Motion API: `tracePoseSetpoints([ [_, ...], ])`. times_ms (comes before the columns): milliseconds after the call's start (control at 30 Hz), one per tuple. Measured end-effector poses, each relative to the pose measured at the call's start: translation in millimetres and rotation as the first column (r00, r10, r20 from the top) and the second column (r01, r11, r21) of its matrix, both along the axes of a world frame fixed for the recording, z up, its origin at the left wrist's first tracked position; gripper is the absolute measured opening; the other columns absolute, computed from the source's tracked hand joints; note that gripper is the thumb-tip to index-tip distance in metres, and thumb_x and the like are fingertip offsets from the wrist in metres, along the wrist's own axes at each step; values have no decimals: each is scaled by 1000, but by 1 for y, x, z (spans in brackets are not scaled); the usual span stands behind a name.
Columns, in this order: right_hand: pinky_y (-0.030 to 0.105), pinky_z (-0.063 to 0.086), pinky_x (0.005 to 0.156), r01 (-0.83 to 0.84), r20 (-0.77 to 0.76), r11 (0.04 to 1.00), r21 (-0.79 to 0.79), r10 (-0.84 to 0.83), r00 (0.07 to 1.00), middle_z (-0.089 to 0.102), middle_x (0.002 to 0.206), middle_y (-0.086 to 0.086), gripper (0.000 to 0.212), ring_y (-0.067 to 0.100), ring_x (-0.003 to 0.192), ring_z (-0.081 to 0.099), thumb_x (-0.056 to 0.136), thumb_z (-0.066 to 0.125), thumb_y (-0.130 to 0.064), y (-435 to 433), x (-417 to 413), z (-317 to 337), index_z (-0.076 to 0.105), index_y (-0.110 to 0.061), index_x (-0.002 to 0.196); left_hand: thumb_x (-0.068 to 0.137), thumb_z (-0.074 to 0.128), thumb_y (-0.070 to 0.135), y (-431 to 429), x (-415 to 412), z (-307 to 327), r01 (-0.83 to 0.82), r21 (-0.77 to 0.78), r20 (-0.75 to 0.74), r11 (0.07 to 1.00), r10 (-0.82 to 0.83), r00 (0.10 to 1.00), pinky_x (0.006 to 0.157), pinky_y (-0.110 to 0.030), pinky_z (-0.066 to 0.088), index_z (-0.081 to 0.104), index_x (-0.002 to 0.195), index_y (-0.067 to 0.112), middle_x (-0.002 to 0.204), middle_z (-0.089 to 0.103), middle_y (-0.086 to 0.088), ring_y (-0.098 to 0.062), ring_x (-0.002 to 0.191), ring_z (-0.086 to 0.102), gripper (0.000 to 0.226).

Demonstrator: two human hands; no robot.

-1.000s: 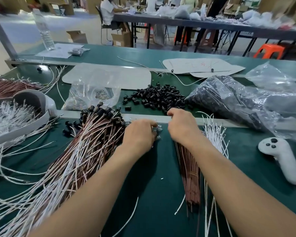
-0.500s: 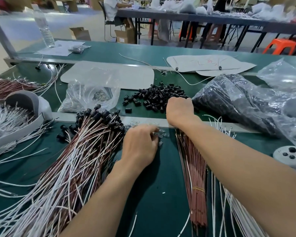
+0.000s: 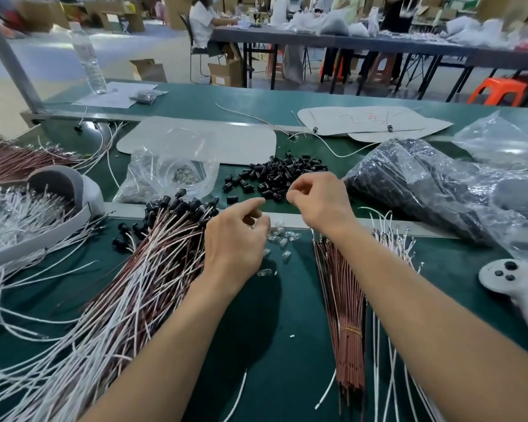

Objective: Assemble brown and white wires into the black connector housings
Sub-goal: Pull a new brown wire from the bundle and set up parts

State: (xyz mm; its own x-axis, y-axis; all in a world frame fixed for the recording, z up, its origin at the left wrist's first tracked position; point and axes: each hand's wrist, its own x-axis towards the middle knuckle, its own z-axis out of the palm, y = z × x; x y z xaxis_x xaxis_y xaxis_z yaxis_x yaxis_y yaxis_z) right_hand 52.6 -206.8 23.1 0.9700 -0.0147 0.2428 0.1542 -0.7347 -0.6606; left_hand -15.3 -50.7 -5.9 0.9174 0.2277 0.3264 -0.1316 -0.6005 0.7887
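The person's left hand [image 3: 235,239] is hovering over the pale metal strip [image 3: 387,225] crossing the green bench mat [image 3: 275,330]. Its fingers are curling loosely above a scatter of small clear plastic pieces [image 3: 282,237], and I cannot tell whether they are holding one. The right hand [image 3: 320,205] is hanging at two o'clock from it with fingertips drawn together, but whatever is between them is too small to see. The loose pile of black connector housings [image 3: 275,173] is lying at twelve o'clock, just past the strip. A banded bundle of brown wires [image 3: 345,300] is running under the right wrist toward six o'clock, with loose white wires [image 3: 393,245] just beside it. At eight o'clock a heap of brown and white wires capped with black housings [image 3: 119,300] is crowding the left forearm, leaving bare mat between the heap and the bundle. A crinkled clear bag of black parts [image 3: 424,184] is closing off three o'clock.
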Motion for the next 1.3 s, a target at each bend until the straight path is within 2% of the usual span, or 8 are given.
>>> tracePoseSetpoints([
  [100, 12, 48, 59, -38, -144, 835, 549, 139, 980, 71, 63, -11, 22, -2, 58, 60, 88, 77, -10, 9, -43, -7, 77, -22, 70, 87, 80, 28, 2, -7, -3, 159, -158, -47, 975, -168, 985, 79, -16, 56, 63, 134, 41, 96, 73, 21, 7, 81, 69, 51],
  [233, 15, 42, 52, 32, -258, 674, 738, 238, 936, 64, 58, -8, 28, 4, 53, 51, 97, 66, -6, 6, -83, -23, 75, -16, 72, 86, 80, 11, -6, -22, -9, 295, -241, 18, 925, -299, 954, 82, -25, 60, 78, 107, 36, 86, 77, 19, 1, 80, 73, 33],
  [300, 23, 45, 57, 94, -251, 833, 546, 55, 966, 68, 61, -4, 26, 10, 58, 55, 95, 68, -15, -2, -92, -21, 76, -16, 71, 85, 76, 0, -10, -26, -12, 295, -254, 11, 921, -302, 953, 80, -26, 61, 79, 92, 34, 82, 77, 15, -5, 78, 74, 35],
  [367, 31, 48, 67, 182, -170, 983, 24, -175, 970, 71, 72, -1, 25, 19, 72, 65, 92, 70, -34, -15, -96, -16, 76, -19, 74, 82, 76, -3, -11, -29, -15, 245, -280, -35, 928, -264, 964, 75, -25, 59, 78, 84, 29, 78, 77, 10, -7, 74, 72, 32],
  [500, 32, 40, 68, 77, -264, 803, -591, -283, 922, 47, 74, -2, 46, 28, 79, 56, 85, 70, -59, -21, -117, -3, 47, -20, 77, 77, 83, 4, -12, -37, -23, 184, -269, -119, 945, -222, 968, 66, -15, 53, 73, 78, 26, 74, 75, 12, -3, 68, 71, 24],
  [733, 30, 35, 63, 31, -277, 789, -614, -252, 927, 37, 69, -4, 31, 26, 75, 47, 86, 67, -23, -9, -124, -6, 38, -21, 76, 72, 86, 48, -8, -41, -27, 109, -61, -105, 992, -115, 988, 56, -25, 49, 65, 66, 28, 60, 68, 13, -5, 54, 61, 30],
  [1067, 26, 23, 49, -92, -316, 742, -665, -168, 934, 41, 68, -4, 36, 19, 62, 41, 83, 69, -19, -1, -135, -3, 36, -21, 70, 86, 80, 25, -2, -40, -31, 81, -65, 1, 995, -81, 997, 64, -6, 44, 62, 83, 37, 80, 69, 23, 0, 72, 65, 22],
  [1300, 27, 39, 53, -132, -379, 848, -513, -86, 921, 59, 70, -2, 21, 19, 67, 56, 82, 69, -27, -25, -120, -7, 58, -16, 67, 99, 61, 35, -1, -40, -32, 79, -19, -26, 997, -80, 996, 68, -27, 52, 65, 90, 32, 73, 70, 20, 0, 67, 67, 11],
])
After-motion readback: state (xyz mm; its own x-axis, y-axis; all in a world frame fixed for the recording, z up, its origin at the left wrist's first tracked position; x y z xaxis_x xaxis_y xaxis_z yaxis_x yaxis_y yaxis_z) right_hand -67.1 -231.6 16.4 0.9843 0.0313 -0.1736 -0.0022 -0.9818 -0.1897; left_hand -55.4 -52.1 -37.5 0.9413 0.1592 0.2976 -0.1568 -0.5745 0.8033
